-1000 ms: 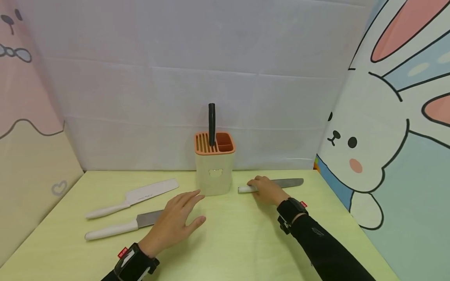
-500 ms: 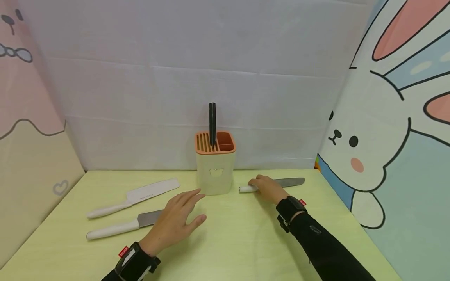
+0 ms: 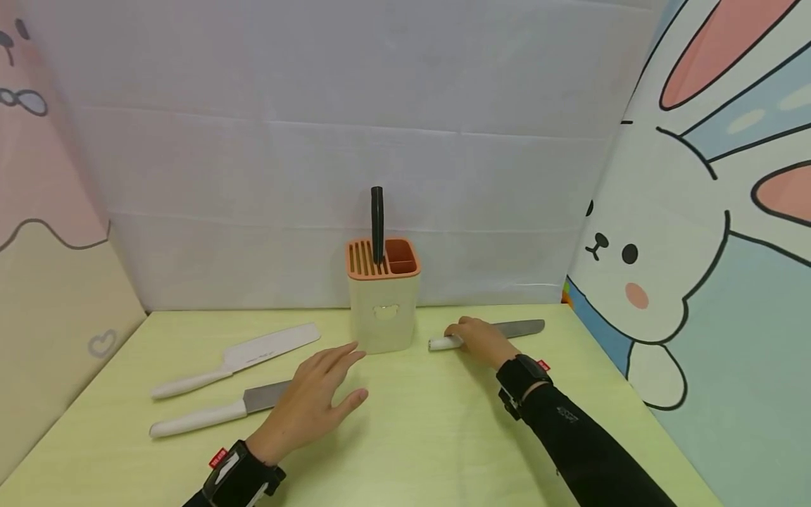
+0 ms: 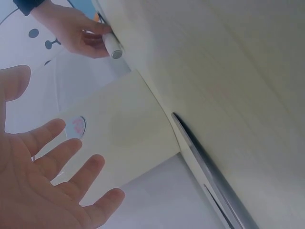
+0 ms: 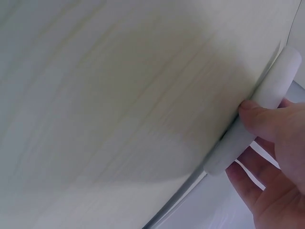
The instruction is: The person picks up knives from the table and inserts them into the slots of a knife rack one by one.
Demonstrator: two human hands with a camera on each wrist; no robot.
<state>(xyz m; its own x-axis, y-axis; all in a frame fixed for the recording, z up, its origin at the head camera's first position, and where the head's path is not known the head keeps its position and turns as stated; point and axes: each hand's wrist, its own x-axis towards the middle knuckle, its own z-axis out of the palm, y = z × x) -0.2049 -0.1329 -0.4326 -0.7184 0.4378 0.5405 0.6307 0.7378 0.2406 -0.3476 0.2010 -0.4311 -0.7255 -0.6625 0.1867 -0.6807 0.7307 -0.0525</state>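
Observation:
At the right of the table in the head view, my right hand (image 3: pixel 484 341) pinches the white handle of a kitchen knife (image 3: pixel 518 329) between thumb and fingers. The right wrist view shows the thumb (image 5: pixel 259 117) on one side of that handle (image 5: pixel 252 114), with fingers on the other. My left hand (image 3: pixel 310 398) holds nothing; its fingers are spread in front of the knife holder. It covers part of the blade of a second white-handled knife (image 3: pixel 203 420) in the head view. Behind that one lies a white cleaver-like knife (image 3: pixel 272 348).
A cream knife holder (image 3: pixel 383 317) with an orange slotted top stands at the back middle of the table. One black-handled utensil (image 3: pixel 377 225) stands upright in it. A white cloth backdrop (image 3: pixel 253 169) hangs behind the pale yellow table (image 3: pixel 431 443), with cartoon-printed sheets at both sides.

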